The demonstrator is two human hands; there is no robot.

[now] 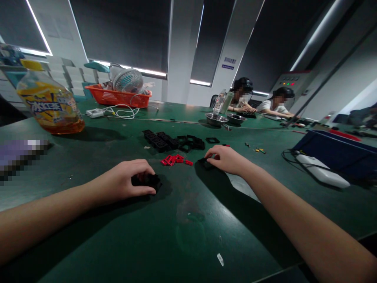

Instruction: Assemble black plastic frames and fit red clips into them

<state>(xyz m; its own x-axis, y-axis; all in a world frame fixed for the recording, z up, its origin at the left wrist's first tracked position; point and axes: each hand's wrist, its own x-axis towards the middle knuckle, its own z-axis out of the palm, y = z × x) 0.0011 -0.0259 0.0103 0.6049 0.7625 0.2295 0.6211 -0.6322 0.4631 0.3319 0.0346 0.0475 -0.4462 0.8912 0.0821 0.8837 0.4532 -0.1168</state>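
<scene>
My left hand point(129, 179) is closed around a black plastic part point(149, 182) resting on the green table; the palm hides much of it. Farther right, my right hand point(226, 159) has its thumb and fingers on another flat black piece point(205, 163), partly covered by the fingertips. Between and beyond the hands lies a small heap of red plastic pieces point(173, 159). Behind that sit rows of black square parts point(160, 141) and a loose pile of black square frames point(191, 142). One single black frame point(212, 140) lies apart to the right.
A tea bottle point(50, 102) stands at the left. An orange basket point(118, 97) holding a fan, a white cable point(123, 112) and metal bowls point(216, 119) are farther back. At right are a blue bin point(338, 153) and a white power strip point(322, 171). Two people sit at the far end.
</scene>
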